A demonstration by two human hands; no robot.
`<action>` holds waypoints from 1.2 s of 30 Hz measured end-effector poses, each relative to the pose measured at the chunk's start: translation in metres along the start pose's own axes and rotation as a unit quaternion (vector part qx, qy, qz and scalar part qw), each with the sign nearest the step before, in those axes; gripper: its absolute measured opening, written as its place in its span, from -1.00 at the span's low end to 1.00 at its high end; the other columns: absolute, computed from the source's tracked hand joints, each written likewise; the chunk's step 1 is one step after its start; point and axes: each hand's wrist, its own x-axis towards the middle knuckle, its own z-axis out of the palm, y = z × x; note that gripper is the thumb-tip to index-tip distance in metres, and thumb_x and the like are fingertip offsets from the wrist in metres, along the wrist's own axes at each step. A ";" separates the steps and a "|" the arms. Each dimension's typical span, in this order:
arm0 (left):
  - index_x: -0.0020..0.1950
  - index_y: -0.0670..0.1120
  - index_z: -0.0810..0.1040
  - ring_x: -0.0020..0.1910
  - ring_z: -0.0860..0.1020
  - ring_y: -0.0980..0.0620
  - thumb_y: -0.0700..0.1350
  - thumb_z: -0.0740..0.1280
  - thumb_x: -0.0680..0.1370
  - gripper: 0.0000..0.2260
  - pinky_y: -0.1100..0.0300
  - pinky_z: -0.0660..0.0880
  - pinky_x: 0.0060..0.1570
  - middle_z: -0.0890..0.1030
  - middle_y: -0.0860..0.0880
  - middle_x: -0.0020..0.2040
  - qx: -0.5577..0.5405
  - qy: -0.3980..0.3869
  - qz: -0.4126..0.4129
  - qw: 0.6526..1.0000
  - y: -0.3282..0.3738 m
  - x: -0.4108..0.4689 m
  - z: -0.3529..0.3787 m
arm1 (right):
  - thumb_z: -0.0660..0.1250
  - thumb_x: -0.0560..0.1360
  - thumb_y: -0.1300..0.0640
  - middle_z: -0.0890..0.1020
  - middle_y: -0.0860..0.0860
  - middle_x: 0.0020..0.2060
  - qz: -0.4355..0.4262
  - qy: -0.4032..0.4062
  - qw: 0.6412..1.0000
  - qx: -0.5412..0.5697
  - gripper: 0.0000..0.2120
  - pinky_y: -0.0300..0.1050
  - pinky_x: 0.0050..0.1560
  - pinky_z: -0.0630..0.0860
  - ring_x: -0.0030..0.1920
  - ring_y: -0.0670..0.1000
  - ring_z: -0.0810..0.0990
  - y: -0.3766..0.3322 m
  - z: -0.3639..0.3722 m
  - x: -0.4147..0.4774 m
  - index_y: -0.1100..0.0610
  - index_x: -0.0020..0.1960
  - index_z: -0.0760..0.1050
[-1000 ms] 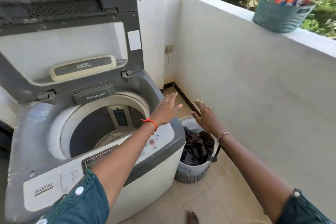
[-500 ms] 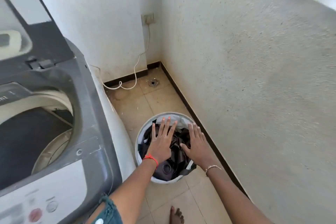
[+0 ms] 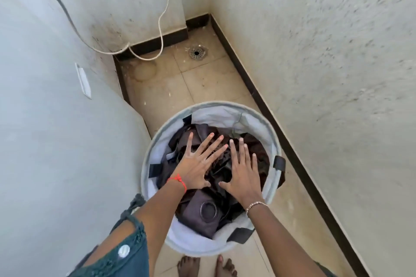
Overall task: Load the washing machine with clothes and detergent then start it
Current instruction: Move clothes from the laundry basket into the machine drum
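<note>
L hand (image 3: 195,172), R hand (image 3: 244,174) dropped, splayed over crumpled clothes (image 3: 258,153), round hamper (image 3: 225,105).

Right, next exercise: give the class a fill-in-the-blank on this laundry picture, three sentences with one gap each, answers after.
The left hand, spread open over the dark clothes, wears a ____ thread at the wrist. The right hand is spread beside it, above the laundry basket, whose strap handles are ____. The person's feet are ____.
Answers: red, black, bare.
</note>
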 end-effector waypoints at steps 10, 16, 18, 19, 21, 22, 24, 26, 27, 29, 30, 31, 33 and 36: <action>0.44 0.20 -0.43 0.49 -0.26 -0.28 -0.10 0.39 0.38 0.03 -0.51 -0.22 0.24 -0.23 -0.07 0.56 0.026 -0.042 -0.009 0.999 -0.019 0.037 0.044 | 0.36 0.40 0.33 -0.42 -0.12 0.44 0.015 -0.061 0.998 0.010 0.17 0.23 0.46 -0.03 0.52 -0.01 -0.24 0.013 0.069 0.034 -0.10 0.31 -0.66; 0.36 0.15 -0.52 0.51 -0.19 -0.27 -0.34 0.23 0.48 -0.06 -0.40 -0.07 0.35 -0.13 -0.01 0.57 -0.023 -0.082 -0.004 0.996 -0.019 0.036 0.048 | 0.12 0.38 0.60 -0.40 -0.22 0.39 0.005 -0.081 0.991 0.109 -0.01 0.15 0.37 0.24 0.45 0.01 0.23 0.003 0.067 0.037 -0.02 0.45 -0.42; 0.37 0.12 -0.50 0.52 -0.16 -0.27 -0.38 0.17 0.51 -0.12 -0.36 -0.02 0.37 -0.07 -0.03 0.57 -0.022 -0.076 0.002 0.997 -0.020 0.033 0.050 | 0.09 0.36 0.63 -0.36 -0.17 0.40 0.000 -0.080 0.990 0.115 -0.05 0.09 0.24 0.39 0.34 0.08 0.39 -0.001 0.063 0.035 0.05 0.50 -0.30; 0.38 0.11 -0.48 0.52 -0.13 -0.27 -0.39 0.16 0.52 -0.13 -0.34 0.02 0.38 -0.02 -0.05 0.57 -0.019 -0.068 0.003 0.997 -0.019 0.032 0.051 | 0.09 0.36 0.63 -0.32 -0.13 0.44 -0.005 -0.082 0.990 0.111 -0.07 0.06 0.17 0.42 0.32 0.11 0.41 -0.003 0.060 0.034 0.07 0.51 -0.26; 0.41 0.08 -0.45 0.52 -0.06 -0.27 -0.40 0.17 0.52 -0.14 -0.30 0.11 0.39 0.10 -0.07 0.53 -0.016 -0.052 -0.003 0.999 -0.016 0.028 0.053 | 0.10 0.37 0.61 -0.20 -0.07 0.51 -0.007 -0.090 0.991 0.094 -0.10 -0.01 0.13 0.44 0.34 0.12 0.40 -0.006 0.055 0.031 0.09 0.52 -0.22; 0.42 0.06 -0.44 0.51 -0.03 -0.27 -0.41 0.17 0.51 -0.14 -0.29 0.14 0.39 0.16 -0.07 0.50 -0.015 -0.049 -0.008 0.999 -0.013 0.026 0.053 | 0.10 0.38 0.60 -0.15 -0.04 0.53 -0.007 -0.089 0.992 0.088 -0.10 -0.03 0.13 0.44 0.35 0.12 0.40 -0.008 0.053 0.029 0.09 0.53 -0.21; 0.48 0.00 -0.37 0.51 0.02 -0.26 -0.42 0.15 0.52 -0.19 -0.26 0.19 0.39 0.24 -0.08 0.43 -0.015 -0.057 -0.024 0.998 -0.007 0.022 0.052 | 0.15 0.35 0.61 0.00 0.02 0.53 -0.005 -0.064 0.994 0.084 -0.10 -0.02 0.07 0.49 0.29 0.16 0.46 -0.011 0.054 0.024 0.11 0.53 -0.11; 0.55 -0.07 -0.11 0.46 0.20 -0.26 -0.38 0.21 0.51 -0.27 -0.22 0.34 0.31 0.39 -0.09 0.31 -0.002 -0.027 -0.041 0.999 -0.004 0.021 0.051 | 0.28 0.21 0.64 0.32 0.11 0.43 -0.024 0.001 0.997 0.073 -0.08 -0.03 -0.18 0.58 0.06 0.21 0.62 -0.012 0.059 0.019 0.17 0.49 0.14; 0.53 -0.10 0.14 0.37 0.36 -0.25 -0.34 0.33 0.44 -0.30 -0.17 0.48 0.18 0.50 -0.08 0.20 0.008 0.000 -0.047 0.999 -0.002 0.021 0.051 | 0.34 0.12 0.64 0.47 0.16 0.32 -0.031 0.017 0.998 0.060 -0.07 -0.06 -0.32 0.58 -0.07 0.21 0.67 -0.013 0.062 0.017 0.20 0.44 0.28; 0.23 -0.13 0.58 0.11 0.59 -0.20 -0.31 0.55 0.16 -0.37 -0.06 0.62 -0.17 0.62 -0.05 -0.05 0.037 0.018 -0.067 0.997 0.000 0.021 0.052 | 0.44 -0.04 0.62 0.64 0.19 0.09 -0.038 0.030 0.998 0.029 -0.07 -0.11 -0.50 0.54 -0.24 0.17 0.69 -0.013 0.067 0.014 0.25 0.31 0.44; 0.08 -0.14 0.64 0.04 0.62 -0.18 -0.31 0.58 0.06 -0.42 -0.03 0.63 -0.26 0.62 -0.05 -0.11 0.033 0.030 -0.075 0.996 0.001 0.021 0.054 | 0.46 -0.08 0.60 0.67 0.18 0.02 -0.040 0.036 0.998 0.019 -0.08 -0.13 -0.53 0.52 -0.27 0.15 0.69 -0.013 0.067 0.013 0.26 0.28 0.48; -0.02 -0.15 0.65 0.01 0.62 -0.18 -0.32 0.59 0.03 -0.48 -0.01 0.62 -0.31 0.61 -0.06 -0.13 0.023 0.036 -0.084 0.996 0.003 0.020 0.054 | 0.47 -0.08 0.59 0.67 0.18 0.01 -0.040 0.037 0.998 0.015 -0.08 -0.13 -0.53 0.53 -0.25 0.14 0.69 -0.014 0.066 0.011 0.27 0.28 0.47; -0.13 -0.16 0.62 -0.01 0.62 -0.18 -0.32 0.58 0.07 -0.59 -0.01 0.62 -0.35 0.60 -0.07 -0.14 0.003 0.057 -0.098 0.994 0.010 0.018 0.047 | 0.44 0.04 0.59 0.60 0.20 0.15 -0.030 0.024 0.999 0.025 -0.06 -0.07 -0.38 0.60 -0.03 0.17 0.67 -0.015 0.064 0.006 0.26 0.39 0.33; 0.00 -0.17 0.60 0.13 0.56 -0.22 -0.31 0.54 0.14 -0.55 -0.09 0.61 -0.14 0.59 -0.10 0.04 -0.023 0.070 -0.097 0.993 0.015 0.011 0.038 | 0.32 0.28 0.55 0.27 0.17 0.45 -0.025 0.017 0.999 0.045 -0.06 0.14 0.02 0.58 0.33 0.19 0.44 -0.012 0.063 -0.002 0.17 0.51 -0.05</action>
